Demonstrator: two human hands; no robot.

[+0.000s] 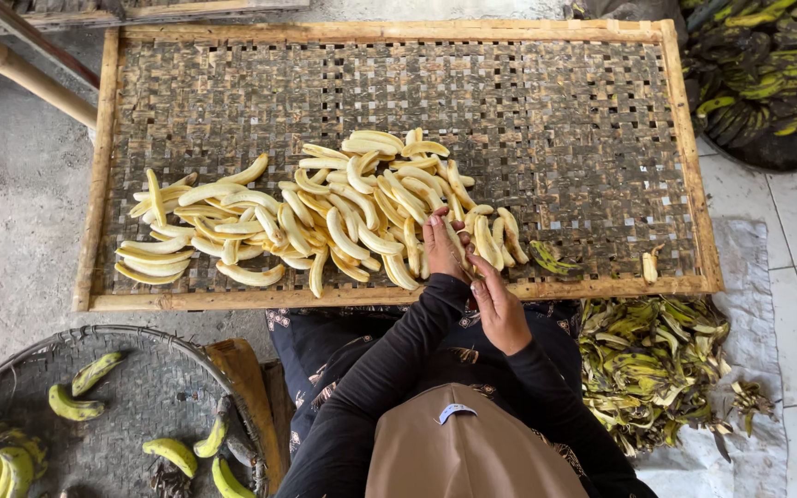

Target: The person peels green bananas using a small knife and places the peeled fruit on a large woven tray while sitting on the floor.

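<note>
A heap of several peeled pale-yellow bananas (343, 207) lies on a large woven bamboo tray (555, 120) with a wooden frame. My left hand (442, 249) rests palm down on the right end of the heap, fingers spread over the bananas. Just behind it, my right hand (502, 314) hovers at the tray's near edge, with its fingers pointing toward the heap and nothing visible in it. Both arms wear dark sleeves.
A green peel (551, 258) and a small banana piece (649, 266) lie on the tray to the right. Discarded peels (657, 360) are piled on a white cloth (749, 277). A round basket (140, 387) holds unpeeled bananas; more bunches (767, 65) sit at top right.
</note>
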